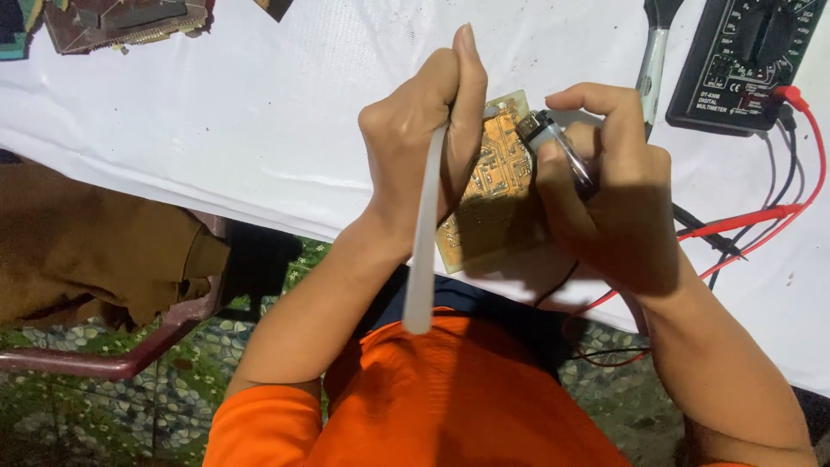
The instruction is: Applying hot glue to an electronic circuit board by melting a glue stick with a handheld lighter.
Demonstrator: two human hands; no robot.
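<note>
- While the left hand (pixel 424 143) is raised above the desk (pixel 259 121), its fingers are clamped together on a bare circuit board (pixel 493 186) and on a long white stick (pixel 425 233), which runs down past the wrist towards the person's lap.
- The circuit board is held tilted, its copper-track side facing up, above the near edge of the white-covered desk and between the two hands.
- The right hand (pixel 609 186) has its fingers closed around a slim tool with a metal shaft (pixel 566 156); the tool's front end sits at the board's upper right corner, though whether it touches the copper cannot be told.
- A dark cable drops from the right hand over the desk edge.
- At the far right of the desk lies a black multimeter (pixel 748 60), with red and black test leads (pixel 743 220) looping from it across the cloth.
- Just left of the multimeter lies a tool with a light handle (pixel 650 65), partly hidden behind the right hand.
- At the far left corner of the desk lie more brown circuit boards (pixel 121 22).
- An orange shirt (pixel 450 398) fills the foreground, and a brown cloth (pixel 95 242) hangs at the left.
</note>
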